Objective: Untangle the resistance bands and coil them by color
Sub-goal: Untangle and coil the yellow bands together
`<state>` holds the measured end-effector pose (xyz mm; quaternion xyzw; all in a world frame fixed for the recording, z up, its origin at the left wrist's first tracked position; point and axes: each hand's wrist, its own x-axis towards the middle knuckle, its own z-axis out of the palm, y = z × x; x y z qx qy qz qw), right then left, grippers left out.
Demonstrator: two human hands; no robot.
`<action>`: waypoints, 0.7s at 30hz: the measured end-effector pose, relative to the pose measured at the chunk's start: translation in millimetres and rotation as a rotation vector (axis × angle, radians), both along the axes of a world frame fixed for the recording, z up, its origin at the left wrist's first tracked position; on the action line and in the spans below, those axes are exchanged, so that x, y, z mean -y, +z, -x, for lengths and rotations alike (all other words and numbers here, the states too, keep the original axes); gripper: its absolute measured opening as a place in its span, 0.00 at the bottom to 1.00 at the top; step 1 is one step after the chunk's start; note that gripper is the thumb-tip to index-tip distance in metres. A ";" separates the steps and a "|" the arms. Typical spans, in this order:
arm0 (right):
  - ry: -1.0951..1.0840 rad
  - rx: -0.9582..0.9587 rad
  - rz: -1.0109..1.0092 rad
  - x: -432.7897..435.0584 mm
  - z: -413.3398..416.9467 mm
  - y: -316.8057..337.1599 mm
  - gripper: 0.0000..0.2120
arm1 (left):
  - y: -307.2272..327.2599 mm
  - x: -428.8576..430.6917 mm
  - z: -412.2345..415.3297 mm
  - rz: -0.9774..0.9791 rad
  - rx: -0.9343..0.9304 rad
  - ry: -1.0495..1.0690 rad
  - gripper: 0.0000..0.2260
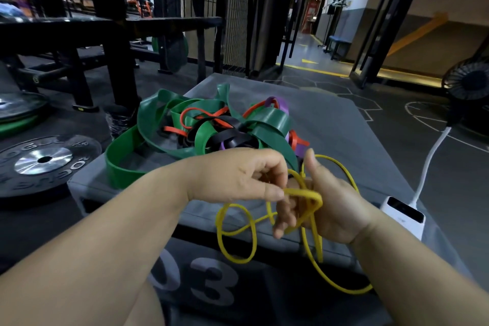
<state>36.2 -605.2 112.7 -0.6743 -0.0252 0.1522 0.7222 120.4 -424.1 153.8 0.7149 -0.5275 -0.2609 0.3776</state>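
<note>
A person's left hand [238, 177] pinches a thin yellow band [307, 193] between thumb and curled fingers, while the right hand [336, 209] — thumb raised — holds its loops wound over the fingers, above the near edge of a grey box [344, 127]. The band looks light, limp and stretchy — best taken at a free loop. Behind, a tangle [272, 119] of green, red, black and purple bands lies on the box top.

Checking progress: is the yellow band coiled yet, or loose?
Mostly loose. The yellow band is partly wound round the right hand, pinched by the left hand; other loops sprawl over the grey box.
</note>
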 end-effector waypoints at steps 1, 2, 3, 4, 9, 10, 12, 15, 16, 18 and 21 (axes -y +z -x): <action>-0.013 0.006 0.029 -0.7 0.4 -0.1 0.38 | -1.3 0.3 0.3 0.011 -0.010 -0.017 0.03; -0.017 0.002 0.047 -1.1 0.1 -1.2 0.39 | -2.7 0.4 0.2 0.024 0.000 -0.026 0.03; -0.023 -0.013 0.049 -1.9 0.4 -0.9 0.40 | -3.4 0.8 0.0 0.042 0.041 -0.021 0.04; -0.034 -0.034 0.037 -3.1 0.6 -0.4 0.39 | -3.5 1.0 -0.2 0.053 0.094 -0.011 0.04; -0.096 -0.070 -0.039 -8.3 1.2 2.3 0.31 | -3.6 0.5 -2.1 0.046 0.148 -0.046 0.04; -0.102 -0.087 -0.053 -9.1 1.2 2.2 0.30 | -4.5 1.8 -1.9 0.062 0.175 -0.015 0.04; -0.103 -0.134 -0.103 -10.9 1.6 2.8 0.32 | -7.1 6.5 -2.3 0.163 0.244 0.117 0.04; -0.034 -0.147 -0.134 -14.2 2.8 5.2 0.36 | -12.2 14.9 -4.4 0.334 0.239 0.294 0.02; 0.005 -0.133 -0.140 -14.3 3.0 5.0 0.36 | -14.5 17.0 -4.6 0.376 0.241 0.314 0.01; 0.115 -0.100 -0.195 -13.3 3.0 3.4 0.33 | -19.3 21.4 -5.3 0.453 0.308 0.345 0.01; 0.303 -0.076 -0.314 -7.3 1.5 -1.0 0.24 | -26.2 27.8 -4.7 0.480 0.234 0.361 0.05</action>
